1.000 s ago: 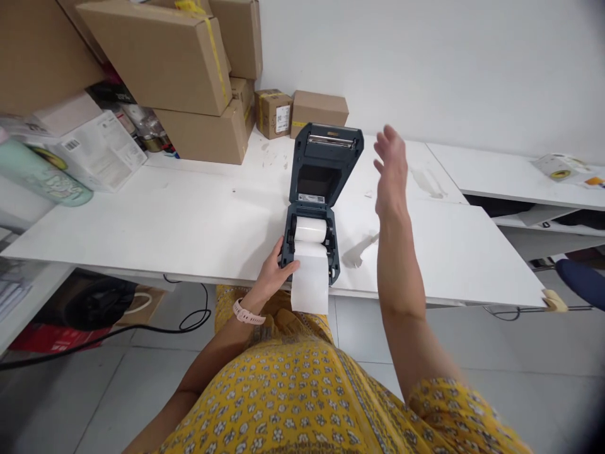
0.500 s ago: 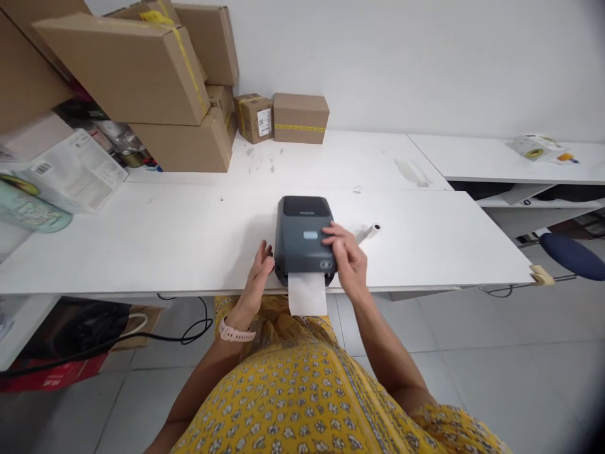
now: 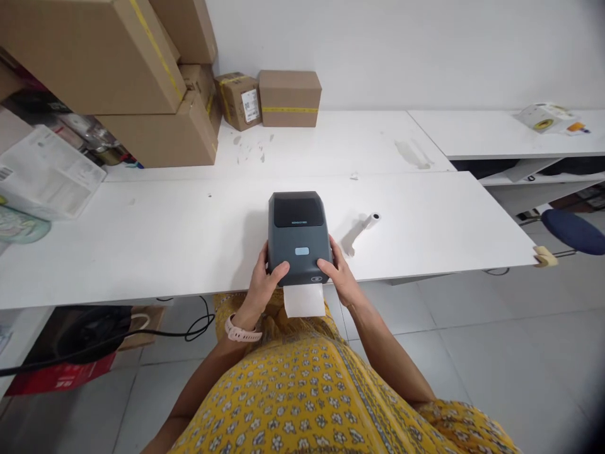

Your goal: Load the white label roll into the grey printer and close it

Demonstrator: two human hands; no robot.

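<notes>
A dark grey label printer (image 3: 299,238) sits at the front edge of the white table, with a light blue button on its top. From its front slot a blank white label strip (image 3: 304,301) hangs over the edge. My left hand (image 3: 265,279) grips the printer's left side, thumb on top and fingers along the wall. On the opposite side my right hand (image 3: 339,272) holds it the same way, thumb near the front right corner. Just right of the printer lies a small white roll (image 3: 371,222) with a curled loose tail.
Cardboard boxes (image 3: 155,135) are stacked at the back left, with two smaller boxes, one a plain brown box (image 3: 290,101), by the wall. A white carton (image 3: 551,118) stands far right. A blue stool seat (image 3: 574,230) is beyond the table's right end. Black cables (image 3: 189,328) hang below left.
Both hands have closed onto the printer's sides; the right has come off its top. The printer's lid now sits flush over the front. The view has shifted slightly.
</notes>
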